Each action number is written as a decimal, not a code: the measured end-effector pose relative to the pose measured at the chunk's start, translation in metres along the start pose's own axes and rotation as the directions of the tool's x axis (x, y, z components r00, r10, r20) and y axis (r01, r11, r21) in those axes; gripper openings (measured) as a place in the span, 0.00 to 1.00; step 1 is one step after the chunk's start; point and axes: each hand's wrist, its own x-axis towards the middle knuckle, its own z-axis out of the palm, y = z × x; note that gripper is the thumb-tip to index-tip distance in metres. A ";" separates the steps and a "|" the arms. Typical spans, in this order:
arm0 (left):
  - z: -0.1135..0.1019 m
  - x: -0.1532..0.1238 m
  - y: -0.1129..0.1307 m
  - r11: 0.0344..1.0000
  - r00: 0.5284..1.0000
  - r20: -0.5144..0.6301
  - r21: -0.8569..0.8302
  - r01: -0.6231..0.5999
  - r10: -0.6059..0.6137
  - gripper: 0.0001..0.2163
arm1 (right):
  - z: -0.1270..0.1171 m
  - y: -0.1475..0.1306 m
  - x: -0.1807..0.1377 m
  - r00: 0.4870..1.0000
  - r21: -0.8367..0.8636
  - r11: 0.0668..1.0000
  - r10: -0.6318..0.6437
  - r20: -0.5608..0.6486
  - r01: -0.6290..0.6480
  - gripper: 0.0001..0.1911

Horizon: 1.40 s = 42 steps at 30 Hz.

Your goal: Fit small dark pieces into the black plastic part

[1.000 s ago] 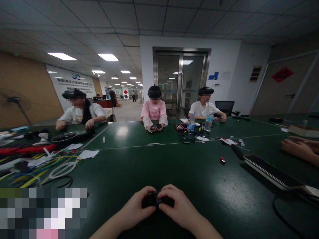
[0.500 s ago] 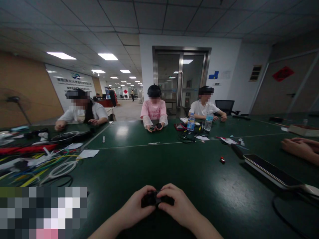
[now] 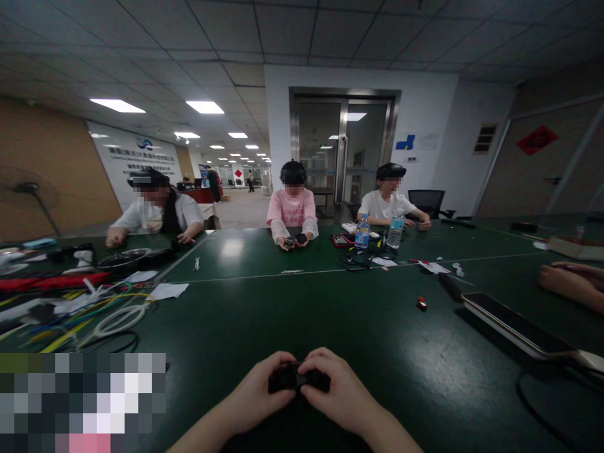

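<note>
Between my two hands, low in the middle of the head view, is a small black object (image 3: pixel 298 375); its kind is too dark to make out. My left hand (image 3: pixel 264 387) curls round its left end, thumb below and fingers above. From the other side my right hand (image 3: pixel 328 387) grips it the same way, the fingertips of both hands nearly meeting over its middle. Much of the object is hidden by my fingers. Both forearms rest near the front edge of the dark green table (image 3: pixel 292 314).
On the left lie tangled cables (image 3: pixel 117 321), paper (image 3: pixel 170 290) and a small wrench (image 3: pixel 197 264). To the right are a phone-like slab (image 3: pixel 516 324), a small red item (image 3: pixel 421 303) and another person's hands (image 3: pixel 569 283). Two bottles (image 3: pixel 362 233) stand farther off, before seated people.
My hands and the black object stay almost in place. Across the table at left, a person's hand has lowered toward the tabletop.
</note>
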 end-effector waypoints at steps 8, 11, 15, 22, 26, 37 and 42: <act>-0.001 -0.001 0.001 1.000 1.000 0.009 0.011 -0.003 0.003 0.17 | 0.000 0.001 0.001 1.000 0.009 1.000 0.007 0.001 -0.007 0.11; 0.000 0.000 0.000 1.000 1.000 0.010 0.000 0.007 -0.007 0.18 | 0.000 0.002 0.001 1.000 0.027 1.000 0.015 0.007 -0.015 0.11; 0.000 0.000 -0.001 1.000 1.000 0.005 -0.002 0.007 -0.007 0.17 | 0.001 0.002 0.003 0.999 0.030 0.999 0.030 0.012 -0.031 0.12; -0.001 0.000 0.003 1.000 1.000 0.021 0.000 0.012 -0.012 0.18 | 0.000 0.001 0.002 0.999 0.025 0.999 0.047 0.015 -0.048 0.12; -0.001 0.000 0.002 1.000 1.000 0.010 0.006 0.011 -0.011 0.18 | 0.000 0.001 0.001 0.999 0.026 0.999 0.044 0.014 -0.044 0.12; -0.001 -0.001 0.006 1.000 1.000 0.008 0.005 0.017 -0.017 0.17 | 0.000 0.000 0.000 1.000 0.003 1.000 0.000 -0.008 0.000 0.12; 0.000 0.000 0.005 1.000 1.000 0.012 0.001 0.013 -0.013 0.18 | 0.002 0.002 0.001 0.999 0.004 1.000 -0.023 -0.025 0.024 0.12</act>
